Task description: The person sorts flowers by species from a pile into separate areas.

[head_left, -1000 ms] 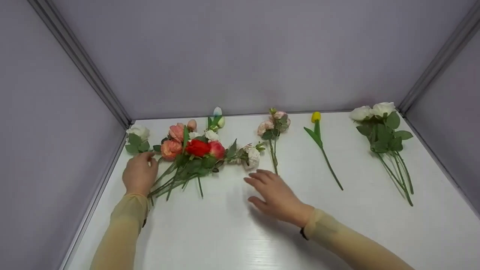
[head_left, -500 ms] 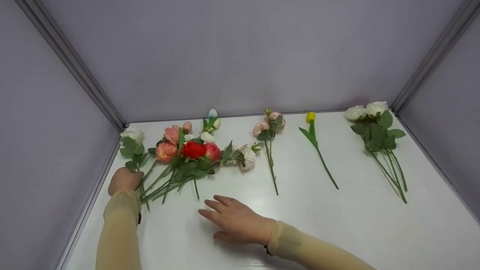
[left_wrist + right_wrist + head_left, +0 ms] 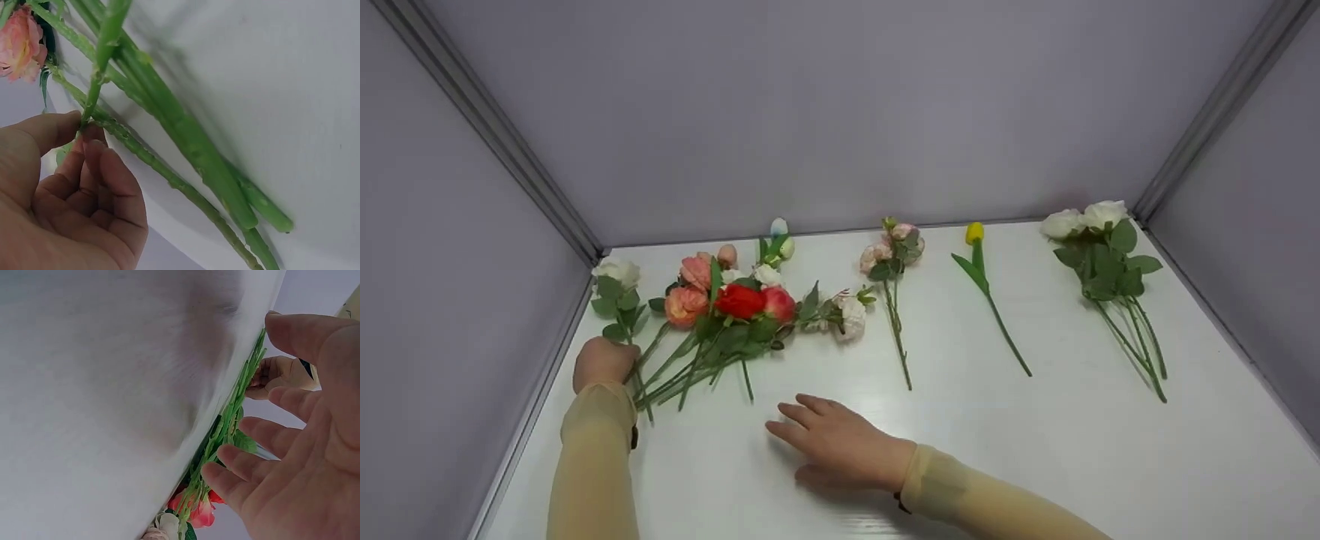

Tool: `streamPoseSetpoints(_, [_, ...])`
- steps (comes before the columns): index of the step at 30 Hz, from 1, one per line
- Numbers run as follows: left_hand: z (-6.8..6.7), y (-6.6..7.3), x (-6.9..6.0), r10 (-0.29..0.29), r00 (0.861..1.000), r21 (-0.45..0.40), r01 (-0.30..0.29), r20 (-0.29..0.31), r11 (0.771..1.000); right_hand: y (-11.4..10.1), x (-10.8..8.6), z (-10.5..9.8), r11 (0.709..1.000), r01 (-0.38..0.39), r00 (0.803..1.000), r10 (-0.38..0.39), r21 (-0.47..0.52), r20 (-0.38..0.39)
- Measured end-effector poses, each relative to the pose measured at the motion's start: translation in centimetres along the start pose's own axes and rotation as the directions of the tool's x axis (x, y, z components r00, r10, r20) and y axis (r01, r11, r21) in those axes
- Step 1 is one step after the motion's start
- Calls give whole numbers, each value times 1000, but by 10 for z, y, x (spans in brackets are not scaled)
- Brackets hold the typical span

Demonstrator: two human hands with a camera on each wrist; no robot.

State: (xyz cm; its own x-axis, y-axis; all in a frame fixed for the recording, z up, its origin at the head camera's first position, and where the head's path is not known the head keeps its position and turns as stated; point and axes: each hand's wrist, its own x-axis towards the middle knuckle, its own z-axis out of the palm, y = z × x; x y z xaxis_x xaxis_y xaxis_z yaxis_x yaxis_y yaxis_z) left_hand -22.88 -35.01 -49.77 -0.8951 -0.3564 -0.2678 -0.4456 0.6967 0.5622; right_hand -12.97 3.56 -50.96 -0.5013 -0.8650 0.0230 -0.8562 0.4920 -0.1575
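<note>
At the left edge of the table, my left hand [image 3: 604, 364] pinches a green stem [image 3: 100, 70] between thumb and fingertips. In the head view this stem leads up to a white rose [image 3: 616, 271] with green leaves. Beside it lies a heap of artificial flowers: an orange flower [image 3: 687, 306], a red flower [image 3: 740, 301], a pink one [image 3: 779, 304] and a pale white-pink one [image 3: 851, 318]. Their stems [image 3: 185, 129] cross just by the left fingers. My right hand [image 3: 840, 446] hovers over the white table with fingers spread and holds nothing; its palm [image 3: 304, 478] shows in the right wrist view.
Further right lie a pale pink spray [image 3: 892, 259], a yellow tulip [image 3: 976, 251] and a bunch of white roses [image 3: 1102, 255]. Small white-blue tulip buds [image 3: 780, 236] lie at the back. Grey panels [image 3: 840, 112] close the table in at the back and sides.
My left hand moved down from near the rose's leaves to its stem, and the rose shifted slightly. My right hand moved left and nearer to me. The view shifted a little.
</note>
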Motion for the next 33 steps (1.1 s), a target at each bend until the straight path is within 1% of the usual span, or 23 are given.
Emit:
streamPoseSetpoints(4, [1, -5, 3, 34, 999, -17, -34, -11, 999, 1, -2, 2, 1000, 4, 1000, -4, 4, -1])
streamPoseSetpoints(8, [4, -11, 8, 52, 999, -26, -52, -13, 998, 1, -2, 2, 1000, 13, 1000, -13, -3, -12])
streamPoseSetpoints(12, [4, -10, 10, 43, 999, -14, -43, 6, 999, 1, -2, 2, 1000, 15, 1000, -15, -5, -18])
streamPoseSetpoints(17, [5, -10, 9, 45, 999, 7, -45, 7, 999, 0, -1, 3, 1000, 8, 1000, -8, -1, -7])
streamPoseSetpoints(21, [6, -12, 8, 56, 998, 3, -56, -13, 998, -2, -1, 4, 1000, -6, 1000, 6, 14, 3])
streamPoseSetpoints(23, [7, -13, 9, 56, 998, -4, -56, -37, 998, -2, -2, 4, 1000, -6, 1000, 6, 14, 1])
streamPoseSetpoints(26, [6, -12, 8, 53, 994, -55, -58, -93, 997, -1, -2, 4, 1000, -3, 1000, 3, -2, -8])
streamPoseSetpoints(29, [3, -2, 7, 46, 990, -166, -69, -135, 984, 3, -4, 2, 1000, -20, 1000, 20, -7, -12])
streamPoseSetpoints(31, [0, 9, 6, 58, 988, -257, -94, -142, 962, 7, -4, -1, 999, -50, 999, 50, 10, -14])
streamPoseSetpoints(33, [-2, 24, 3, 81, 988, -362, -124, -133, 924, 11, -2, -5, 995, -91, 995, 93, 43, -36])
